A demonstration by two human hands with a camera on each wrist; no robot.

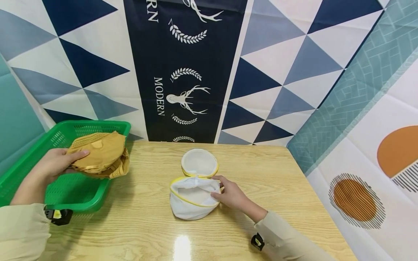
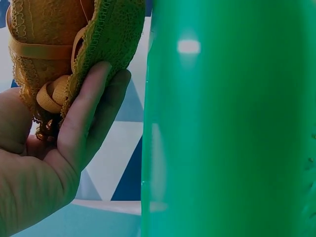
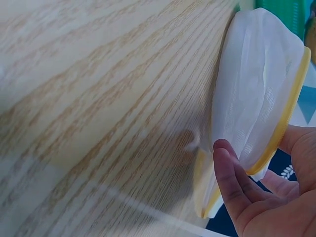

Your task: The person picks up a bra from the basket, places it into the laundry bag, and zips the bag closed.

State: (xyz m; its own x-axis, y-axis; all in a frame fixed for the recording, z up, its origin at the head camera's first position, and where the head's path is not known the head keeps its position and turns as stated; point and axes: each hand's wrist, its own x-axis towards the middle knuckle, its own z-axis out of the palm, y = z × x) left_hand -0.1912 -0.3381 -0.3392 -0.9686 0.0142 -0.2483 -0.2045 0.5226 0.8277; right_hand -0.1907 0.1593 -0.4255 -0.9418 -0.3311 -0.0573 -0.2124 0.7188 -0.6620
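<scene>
Bag, white mesh, yellow-rimmed, on desk; right hand pinches its rim, apparently keeping the mouth open. Garment, mustard lace, held by left hand over green basket, likely bunched for one-handed grip. Flap, round, laid back beyond bag.

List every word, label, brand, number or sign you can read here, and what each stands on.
"MODERN", sideways, on the dark wall panel.
"RN", sideways, higher on the same panel, its start cut off by the picture's edge.
Too small to read: any markings on the black wristbands.
None legible: mustard garment, white mesh bag, green basket.
</scene>
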